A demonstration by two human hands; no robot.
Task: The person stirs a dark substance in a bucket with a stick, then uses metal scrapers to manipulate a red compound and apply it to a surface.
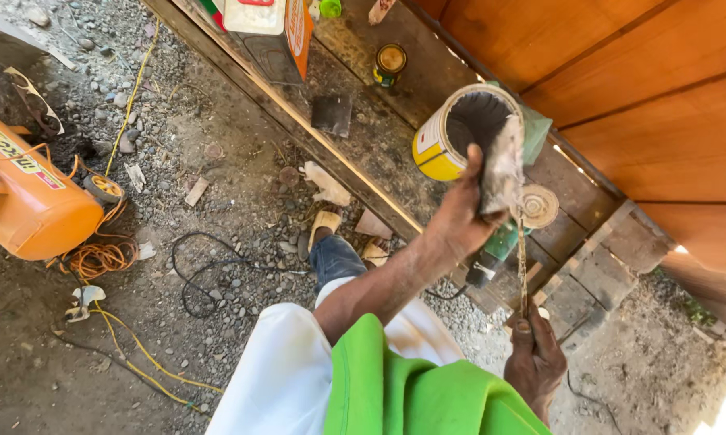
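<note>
R hand (534, 354) on stick (522, 258) – L hand (460, 213) w/ rag (501, 165) by paint can (460, 133)

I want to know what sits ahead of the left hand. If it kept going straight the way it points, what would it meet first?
Probably the open yellow can. The left hand holds a grey rag right at its rim, though depth is hard to judge.
</note>
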